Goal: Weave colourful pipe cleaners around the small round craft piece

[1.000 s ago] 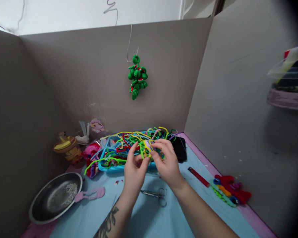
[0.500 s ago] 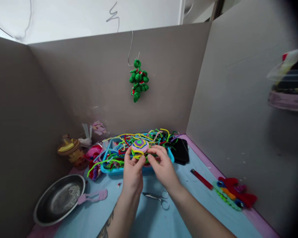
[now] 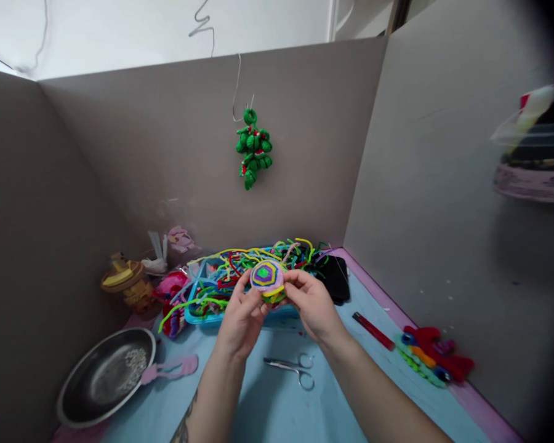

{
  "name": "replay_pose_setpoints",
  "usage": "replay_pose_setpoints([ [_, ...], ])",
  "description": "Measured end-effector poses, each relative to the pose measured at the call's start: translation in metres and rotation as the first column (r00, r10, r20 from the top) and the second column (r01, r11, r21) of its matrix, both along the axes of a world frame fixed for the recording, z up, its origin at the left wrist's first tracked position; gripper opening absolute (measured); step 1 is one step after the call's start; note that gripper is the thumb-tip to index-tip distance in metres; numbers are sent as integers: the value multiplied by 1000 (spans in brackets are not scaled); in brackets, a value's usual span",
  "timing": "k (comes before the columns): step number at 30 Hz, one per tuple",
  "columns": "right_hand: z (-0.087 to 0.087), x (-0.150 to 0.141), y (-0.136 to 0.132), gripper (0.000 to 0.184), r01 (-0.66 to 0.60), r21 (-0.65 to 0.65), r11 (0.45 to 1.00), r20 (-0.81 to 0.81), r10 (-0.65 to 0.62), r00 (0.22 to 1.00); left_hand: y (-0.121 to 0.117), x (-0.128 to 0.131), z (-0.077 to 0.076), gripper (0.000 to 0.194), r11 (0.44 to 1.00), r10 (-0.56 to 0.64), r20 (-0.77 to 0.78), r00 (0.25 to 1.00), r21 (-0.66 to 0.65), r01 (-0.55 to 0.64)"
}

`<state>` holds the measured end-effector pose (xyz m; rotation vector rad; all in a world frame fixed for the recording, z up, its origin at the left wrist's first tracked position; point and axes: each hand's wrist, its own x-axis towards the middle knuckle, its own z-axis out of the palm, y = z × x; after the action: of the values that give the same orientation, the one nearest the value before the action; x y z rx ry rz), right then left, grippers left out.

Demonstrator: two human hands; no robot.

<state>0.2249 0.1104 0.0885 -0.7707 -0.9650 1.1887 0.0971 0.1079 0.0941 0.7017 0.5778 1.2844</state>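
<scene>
Both my hands hold up a small round pipe-cleaner disc (image 3: 266,275) with pink, purple, yellow and green rings. My left hand (image 3: 241,318) pinches its left edge and my right hand (image 3: 313,304) pinches its right edge, fingers closed on it. A loose yellow-green end hangs under the disc. Right behind it sits a blue tray (image 3: 198,315) heaped with several coloured pipe cleaners (image 3: 226,264). Small scissors (image 3: 292,367) lie on the blue mat under my wrists.
A steel pan (image 3: 105,376) with a pink handle holds small beads at left. A green pipe-cleaner figure (image 3: 253,147) hangs from a wire on the back cardboard wall. A black pouch (image 3: 336,277), a red stick (image 3: 373,330) and a colourful pipe-cleaner piece (image 3: 431,357) lie at right.
The disc has been turned up to face me and lifted slightly; my hands moved from tangled strands over the tray to gripping the disc's two edges.
</scene>
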Motion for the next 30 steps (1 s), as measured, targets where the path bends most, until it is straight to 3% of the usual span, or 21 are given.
replay_pose_setpoints([
  [5, -2, -2, -1, 10, 4, 4, 1000, 66, -4, 998, -1, 2, 0, 68, 1000, -19, -42, 999, 24, 20],
  [16, -2, -7, -3, 23, 45, -39, 998, -1, -45, 999, -2, 14, -2, 68, 963, 265, -35, 964, 54, -263],
  [30, -11, -8, 1, 26, 60, -87, 994, 95, -52, 994, 0, 15, -7, 61, 963, 264, -112, 958, 81, -256],
])
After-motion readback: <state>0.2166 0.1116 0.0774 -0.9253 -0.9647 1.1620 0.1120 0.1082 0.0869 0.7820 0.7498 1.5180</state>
